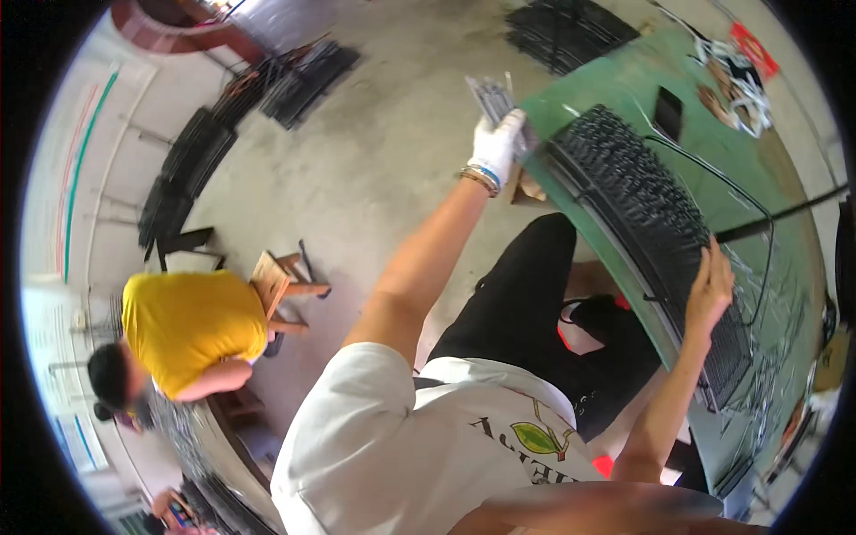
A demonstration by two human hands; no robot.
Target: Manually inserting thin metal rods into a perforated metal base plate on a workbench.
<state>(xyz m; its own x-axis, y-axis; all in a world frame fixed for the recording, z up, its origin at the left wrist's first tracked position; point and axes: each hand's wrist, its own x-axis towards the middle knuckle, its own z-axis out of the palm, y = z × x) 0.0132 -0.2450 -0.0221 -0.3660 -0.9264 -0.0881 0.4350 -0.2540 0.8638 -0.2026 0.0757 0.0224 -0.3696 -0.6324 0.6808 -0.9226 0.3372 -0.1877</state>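
My left hand [497, 143], in a white glove, is closed around a bundle of thin grey strips [490, 96] just off the table's left corner. On the green table [571, 85] lies a long black rack [660, 267], slanting from the far left to the near right. Its far part is packed with small dark bristly pieces [624, 165]; the nearer part shows a bare mesh-like surface. My bare right hand [711, 292] rests at the rack's right side, fingers bent together at the end of the bristly rows. What those fingertips pinch, if anything, is too small to make out.
A phone [668, 114] and tangled white cords [744, 98] lie at the table's far side. A bent black bar [753, 209] crosses beside the rack. Loose thin strips [771, 383] cover the right part. Leftward, a person in yellow [192, 325] bends near a wooden stool [283, 285]; black racks [308, 85] lie on the floor.
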